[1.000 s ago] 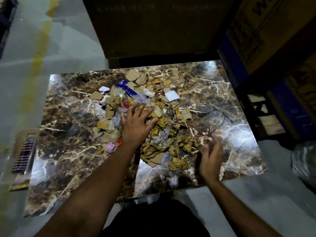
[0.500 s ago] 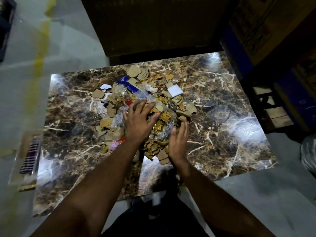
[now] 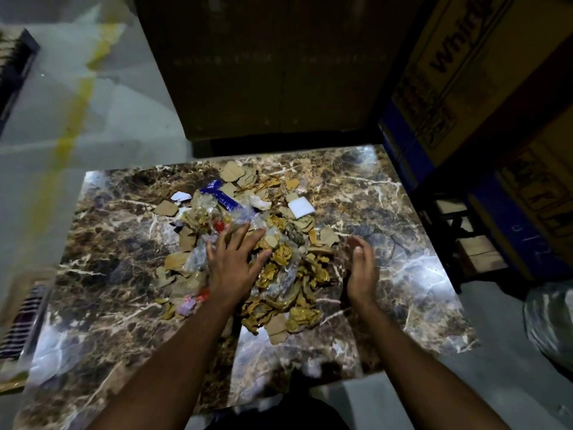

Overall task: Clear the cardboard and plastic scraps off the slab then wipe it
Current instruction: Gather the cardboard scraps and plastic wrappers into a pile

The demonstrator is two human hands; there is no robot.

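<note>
Your left hand [image 3: 233, 262] flat, fingers spread, pressing heap of tan cardboard and clear plastic scraps [image 3: 279, 265]; right hand [image 3: 359, 268] open, edge-on beside it. Scraps light, loose; scoop from both sides.

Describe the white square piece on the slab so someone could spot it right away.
Start at the marble slab and find the scrap pile at its middle. On the pile's far right edge lies the white square piece, flat and clean-edged, while the neighbouring scraps are brown cardboard or crumpled plastic.
</note>
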